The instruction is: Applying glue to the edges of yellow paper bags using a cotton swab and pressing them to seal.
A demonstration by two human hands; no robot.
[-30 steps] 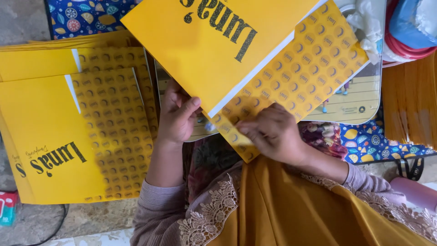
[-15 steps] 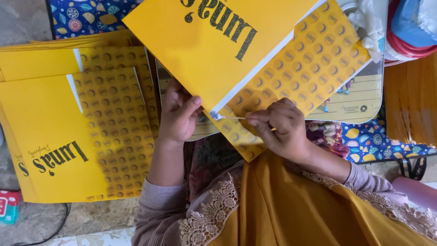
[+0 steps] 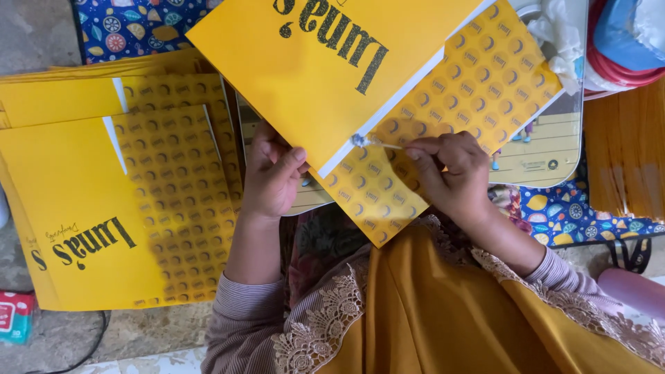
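My left hand [image 3: 271, 174] grips the near edge of a large yellow card sheet [image 3: 325, 76] with black lettering, a white strip and a patterned flap [image 3: 457, 104]. My right hand [image 3: 450, 170] pinches a thin stick with a small grey-blue tip, a cotton swab [image 3: 367, 142]. The swab's tip touches the white strip between the plain part and the patterned flap. The sheet is tilted, lying over a tablet-like screen.
A stack of the same yellow sheets [image 3: 104, 201] lies at the left on the floor. A tablet screen [image 3: 547, 152] sits under the held sheet on a blue patterned cloth [image 3: 582, 218]. Red and blue plastic containers [image 3: 623, 41] stand at top right. A small red packet [image 3: 14, 315] lies at the bottom left.
My right hand has moved up and to the right along the white strip, taking the swab tip from the sheet's lower corner towards its middle. My left hand has stayed in place.
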